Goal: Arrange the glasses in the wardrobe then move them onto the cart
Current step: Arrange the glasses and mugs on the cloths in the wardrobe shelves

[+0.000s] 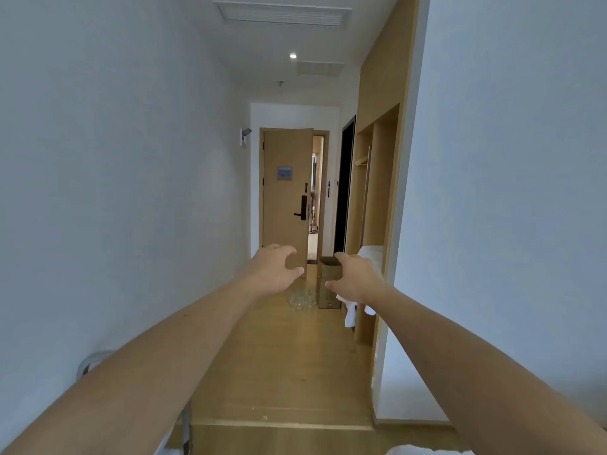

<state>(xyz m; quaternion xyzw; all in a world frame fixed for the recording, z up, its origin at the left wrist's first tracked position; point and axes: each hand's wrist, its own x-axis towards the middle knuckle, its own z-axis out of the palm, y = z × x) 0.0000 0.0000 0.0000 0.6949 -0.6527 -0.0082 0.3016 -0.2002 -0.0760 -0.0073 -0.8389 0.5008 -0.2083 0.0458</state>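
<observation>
Ahead: left hand, right hand raised, fingers loosely spread, empty | glasses on floor beside box

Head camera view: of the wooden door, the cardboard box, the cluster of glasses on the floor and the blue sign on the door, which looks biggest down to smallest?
1. Wooden door
2. Cardboard box
3. Cluster of glasses, partly hidden by the left hand
4. Blue sign

All stand at roughly the same far end, so nearness hardly skews this.
</observation>
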